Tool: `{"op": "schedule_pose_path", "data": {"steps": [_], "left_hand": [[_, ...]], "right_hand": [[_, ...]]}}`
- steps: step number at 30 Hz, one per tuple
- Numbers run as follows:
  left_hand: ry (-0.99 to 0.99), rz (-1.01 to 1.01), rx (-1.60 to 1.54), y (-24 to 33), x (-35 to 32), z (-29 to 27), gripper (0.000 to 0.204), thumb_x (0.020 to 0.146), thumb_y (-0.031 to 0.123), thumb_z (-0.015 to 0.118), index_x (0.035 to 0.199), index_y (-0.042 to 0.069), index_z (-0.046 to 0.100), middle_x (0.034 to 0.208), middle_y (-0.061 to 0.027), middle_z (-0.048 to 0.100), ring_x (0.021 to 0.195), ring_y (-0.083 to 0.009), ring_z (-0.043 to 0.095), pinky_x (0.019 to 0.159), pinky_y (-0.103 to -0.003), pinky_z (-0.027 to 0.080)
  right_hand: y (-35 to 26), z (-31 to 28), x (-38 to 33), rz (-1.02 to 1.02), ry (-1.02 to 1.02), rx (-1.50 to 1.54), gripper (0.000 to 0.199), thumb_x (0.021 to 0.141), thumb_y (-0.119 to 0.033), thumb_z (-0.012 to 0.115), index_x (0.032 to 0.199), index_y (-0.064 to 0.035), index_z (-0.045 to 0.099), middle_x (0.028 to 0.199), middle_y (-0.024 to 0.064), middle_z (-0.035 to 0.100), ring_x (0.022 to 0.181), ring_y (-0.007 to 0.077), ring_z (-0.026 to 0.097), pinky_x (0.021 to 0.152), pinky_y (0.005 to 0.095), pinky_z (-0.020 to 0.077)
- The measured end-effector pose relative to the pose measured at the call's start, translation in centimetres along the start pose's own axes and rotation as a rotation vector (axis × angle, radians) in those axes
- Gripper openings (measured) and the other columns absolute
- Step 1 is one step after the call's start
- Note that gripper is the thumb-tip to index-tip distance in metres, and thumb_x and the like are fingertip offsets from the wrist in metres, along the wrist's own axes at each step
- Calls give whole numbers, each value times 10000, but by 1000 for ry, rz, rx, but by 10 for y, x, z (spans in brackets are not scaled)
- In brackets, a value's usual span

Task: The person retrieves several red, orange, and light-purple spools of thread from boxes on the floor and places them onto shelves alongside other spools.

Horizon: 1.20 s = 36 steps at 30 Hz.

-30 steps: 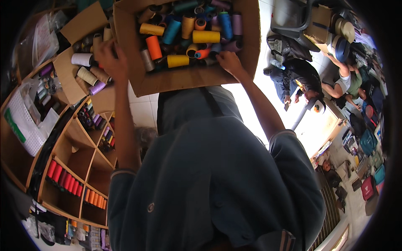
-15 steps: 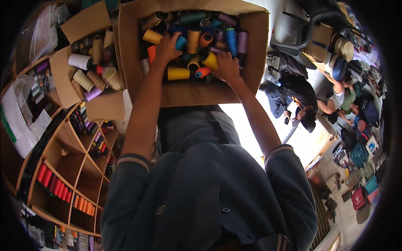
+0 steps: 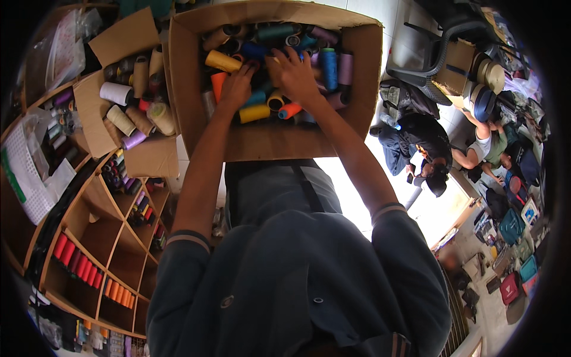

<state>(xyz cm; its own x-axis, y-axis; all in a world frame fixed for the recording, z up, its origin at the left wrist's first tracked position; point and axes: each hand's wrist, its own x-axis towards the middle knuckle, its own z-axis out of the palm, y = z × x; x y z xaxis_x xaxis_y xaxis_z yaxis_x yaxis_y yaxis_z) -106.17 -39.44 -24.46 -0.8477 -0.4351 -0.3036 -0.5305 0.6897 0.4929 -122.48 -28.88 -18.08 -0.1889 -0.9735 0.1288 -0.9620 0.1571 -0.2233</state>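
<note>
cardboard open-top box (image 3: 267, 140) of mixed-colour thread cones (image 3: 256, 112), just ahead of my chest. left hand (image 3: 238, 86) curled on an orange cone (image 3: 218, 83); right hand (image 3: 294, 74) spread, grasp unclear. best to lift cones singly, upright. second cone box (image 3: 98, 110) left.

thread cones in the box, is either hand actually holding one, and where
Cannot be told: both the left hand and right hand rest among the thread cones, fingers hiding any hold.
</note>
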Motion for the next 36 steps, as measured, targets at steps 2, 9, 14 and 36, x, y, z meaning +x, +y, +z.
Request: {"op": "schedule_pose_path", "data": {"steps": [2,9,14,36], "left_hand": [[-16,1,-12,-6,7,7,529,736,7,618,1250,84,517,1244,-114,489,1055,-341,577,866,-441,511],[-158,-255,152,3,20,15,480,742,70,676,1203,81,544,1360,-139,373,1059,-358,566,826,-443,535],[20,-276,26,10,8,8,422,739,149,722,1123,70,566,1383,-146,343,1094,-362,527,811,-441,536],[685,-651,-1258,43,-88,-64,381,818,205,712,1109,34,535,1076,-95,551,923,-161,571,772,-307,476]], "right_hand": [[-3,9,2,7,9,-68,362,753,-178,641,1098,-90,576,1023,61,553,997,289,505,947,589,364],[4,9,-21,112,-202,14,306,761,-212,656,1012,-59,575,1038,70,518,1044,312,472,972,606,317],[3,-12,-56,125,-72,158,256,755,-227,681,901,-41,585,1043,95,493,1077,331,437,939,544,331],[-1,48,3,128,-40,449,205,786,-121,654,940,-21,566,978,166,552,908,355,550,806,462,459]]}}
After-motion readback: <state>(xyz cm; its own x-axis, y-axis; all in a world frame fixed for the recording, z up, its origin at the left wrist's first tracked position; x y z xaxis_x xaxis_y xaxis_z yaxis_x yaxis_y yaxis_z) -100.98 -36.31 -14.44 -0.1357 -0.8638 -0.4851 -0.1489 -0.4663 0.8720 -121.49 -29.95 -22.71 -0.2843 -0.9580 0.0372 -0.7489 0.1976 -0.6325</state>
